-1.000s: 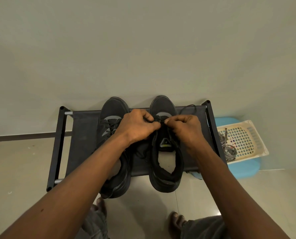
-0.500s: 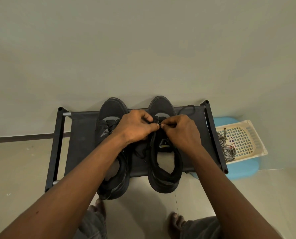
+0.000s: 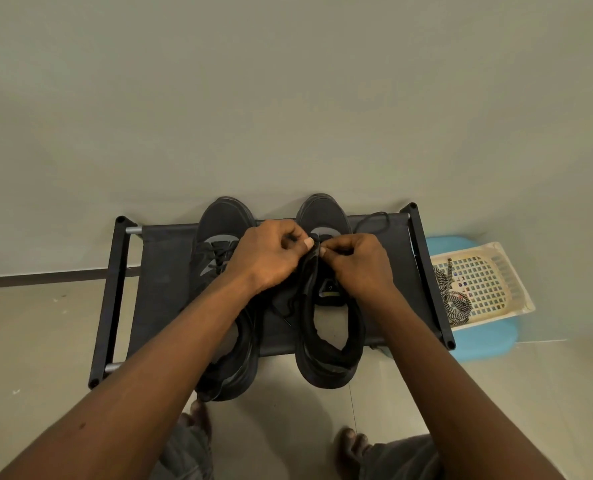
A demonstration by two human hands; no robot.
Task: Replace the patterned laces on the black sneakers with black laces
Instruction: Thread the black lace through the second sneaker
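2 grips (left hand (image 3: 269,256), right hand (image 3: 357,263)) pinch the black lace (image 3: 286,313) atop the right sneaker (image 3: 324,213).

We cannot see the eyelets of the centre sneaker (image 3: 326,355): left hand (image 3: 264,261) and right hand (image 3: 361,265) cover them. The black lace (image 3: 285,311) vanishes under the fingers (image 3: 307,242); black on black, path unreadable. The left forearm hides the midsection of the left-of-centre sneaker (image 3: 224,223). The rack rail (image 3: 430,271) masks part of the patterned laces (image 3: 457,304). Tongue label (image 3: 329,289): too small to read. Both forearms are cut off at the lower edge.
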